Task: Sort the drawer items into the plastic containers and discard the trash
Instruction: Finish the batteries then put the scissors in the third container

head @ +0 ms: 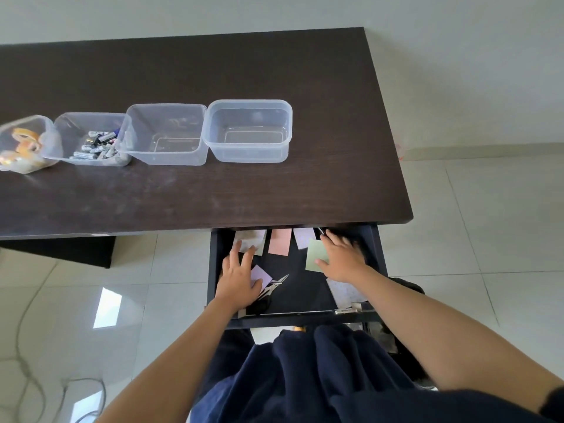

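Observation:
The dark drawer [305, 288] stands pulled out under the desk's right end. Both hands are inside it. My left hand [239, 279] lies flat at the left, fingers spread over a lilac note [262, 274] and touching a pale paper [251, 239]. My right hand [343, 256] rests on a green note [316, 259] at the right, fingers spread and blurred. Between the hands lie a pink note [280, 242], another lilac note [303, 237] and scissors [273, 288]. A white patterned paper [345, 293] lies near the front right corner. A pen tip [321, 231] shows at the back.
On the dark desk [213, 193] stands a row of clear plastic containers: one with tape rolls [23, 145], one with batteries [91, 141], then two with nothing in them [166, 134] [248, 131]. Cables [27, 377] lie on the tiled floor at the left.

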The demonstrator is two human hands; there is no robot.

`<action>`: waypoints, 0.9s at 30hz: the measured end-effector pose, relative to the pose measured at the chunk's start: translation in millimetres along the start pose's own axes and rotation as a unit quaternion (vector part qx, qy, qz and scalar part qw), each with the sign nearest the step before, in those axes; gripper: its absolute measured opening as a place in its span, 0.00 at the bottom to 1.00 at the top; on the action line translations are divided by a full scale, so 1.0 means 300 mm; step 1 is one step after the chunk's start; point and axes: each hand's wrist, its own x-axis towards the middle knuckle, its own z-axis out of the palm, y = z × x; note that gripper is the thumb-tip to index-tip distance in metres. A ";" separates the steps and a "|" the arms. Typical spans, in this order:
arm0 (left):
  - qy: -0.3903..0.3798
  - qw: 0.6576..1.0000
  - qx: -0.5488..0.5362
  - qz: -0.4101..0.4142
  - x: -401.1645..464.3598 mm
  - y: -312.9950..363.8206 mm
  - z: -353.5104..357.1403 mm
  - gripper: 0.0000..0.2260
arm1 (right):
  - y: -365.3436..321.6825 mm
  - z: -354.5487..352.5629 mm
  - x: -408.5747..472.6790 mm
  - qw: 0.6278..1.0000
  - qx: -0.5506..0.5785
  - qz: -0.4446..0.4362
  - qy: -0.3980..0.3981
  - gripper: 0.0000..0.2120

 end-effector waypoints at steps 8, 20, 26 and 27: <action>-0.095 0.994 0.051 -0.025 0.039 0.005 0.000 0.38 | -0.042 0.012 -0.025 0.999 0.033 -0.010 0.026 0.29; -0.140 0.990 0.029 -0.014 0.023 0.008 -0.027 0.35 | -0.064 0.043 0.045 0.975 0.195 0.026 0.105 0.19; -0.148 0.989 -0.005 0.010 -0.017 -0.007 -0.032 0.33 | -0.061 0.031 0.071 0.946 0.280 0.077 0.146 0.12; -0.141 0.990 -0.011 -0.013 -0.031 -0.008 -0.024 0.34 | -0.066 0.023 0.082 0.947 0.277 0.090 0.138 0.14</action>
